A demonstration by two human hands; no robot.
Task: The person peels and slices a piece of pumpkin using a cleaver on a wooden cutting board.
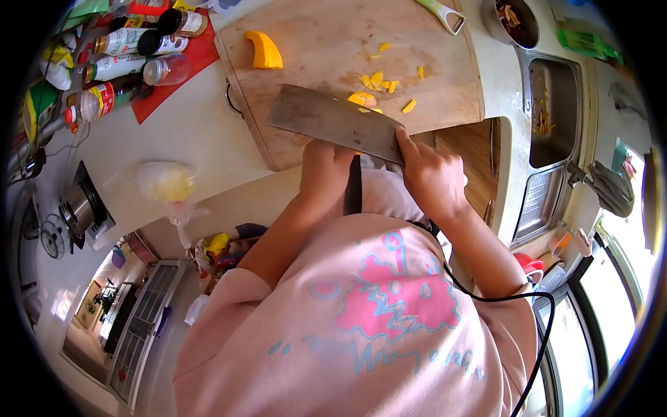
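Note:
My right hand (pixel 432 172) is closed around the handle end of a wide cleaver (pixel 326 119), its thumb at the blade's corner. The blade is held slantwise above the near edge of a wooden cutting board (pixel 313 48). My left hand (pixel 321 167) is at the blade's lower edge, its fingers hidden behind the metal. Beyond the blade lie cut orange pieces, probably pumpkin (pixel 361 98), partly covered by it. Smaller orange bits (pixel 376 78) are scattered on the board. A larger curved orange wedge (pixel 264 51) rests at the board's far left.
A peeler (pixel 442 14) lies at the board's far edge. To the right are a metal pot (pixel 513 21) and a sink (pixel 556 139) with peelings. Bottles and jars (pixel 118 66) crowd the left counter, near a tied plastic bag (pixel 167 184). A black cable (pixel 500 299) crosses my right arm.

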